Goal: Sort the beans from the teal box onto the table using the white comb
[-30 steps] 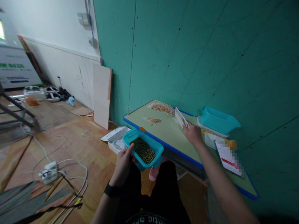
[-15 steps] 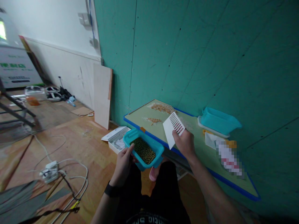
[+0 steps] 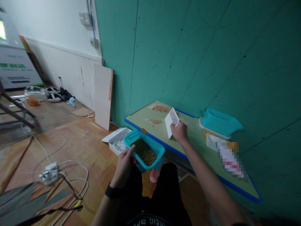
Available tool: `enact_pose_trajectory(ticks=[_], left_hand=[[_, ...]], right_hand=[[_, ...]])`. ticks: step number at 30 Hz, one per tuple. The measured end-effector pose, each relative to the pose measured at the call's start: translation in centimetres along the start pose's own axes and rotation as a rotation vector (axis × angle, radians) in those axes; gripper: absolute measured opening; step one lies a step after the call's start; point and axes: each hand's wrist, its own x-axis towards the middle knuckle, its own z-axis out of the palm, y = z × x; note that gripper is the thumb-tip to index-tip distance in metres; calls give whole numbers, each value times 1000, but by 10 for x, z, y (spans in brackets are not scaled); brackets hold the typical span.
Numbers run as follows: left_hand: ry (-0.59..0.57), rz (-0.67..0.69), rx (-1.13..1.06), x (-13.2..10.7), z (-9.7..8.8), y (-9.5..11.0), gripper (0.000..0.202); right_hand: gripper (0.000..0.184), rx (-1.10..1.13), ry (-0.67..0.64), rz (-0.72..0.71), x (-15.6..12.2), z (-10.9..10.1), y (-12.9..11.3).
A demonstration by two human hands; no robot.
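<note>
My left hand [image 3: 125, 160] grips the near left rim of a teal plastic box [image 3: 144, 150] filled with green beans, held just below the front edge of a low table [image 3: 164, 138] with a blue border. My right hand [image 3: 179, 132] is closed on a white slotted card [image 3: 171, 122], held upright over the table top. Two small heaps of yellowish grains [image 3: 160, 109] lie on the table's far left part, just beyond the card.
A teal lidded container [image 3: 219, 121] and papers [image 3: 225, 153] sit on the table's right part against the green wall. An open white box [image 3: 117, 140], a power strip [image 3: 49, 174] and loose cables lie on the wooden floor at left. A board [image 3: 102, 96] leans on the wall.
My right hand drew the white card back toward me, then moved it left and forward toward the grain heaps. The left hand and the teal box stayed put.
</note>
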Motion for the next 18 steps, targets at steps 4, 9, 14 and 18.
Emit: enact_pose_trajectory(ticks=[4, 9, 14, 18], left_hand=[[-1, -3, -9, 1, -1, 0, 52], [-36, 9, 6, 3, -4, 0, 52], [-44, 3, 10, 3, -2, 1, 50], [-34, 7, 16, 1, 2, 1, 54]], right_hand=[[30, -53, 2, 46, 17, -1, 13], [31, -82, 35, 111, 28, -3, 43], [29, -59, 72, 138, 33, -6, 71], [29, 78, 201, 112, 46, -6, 74]])
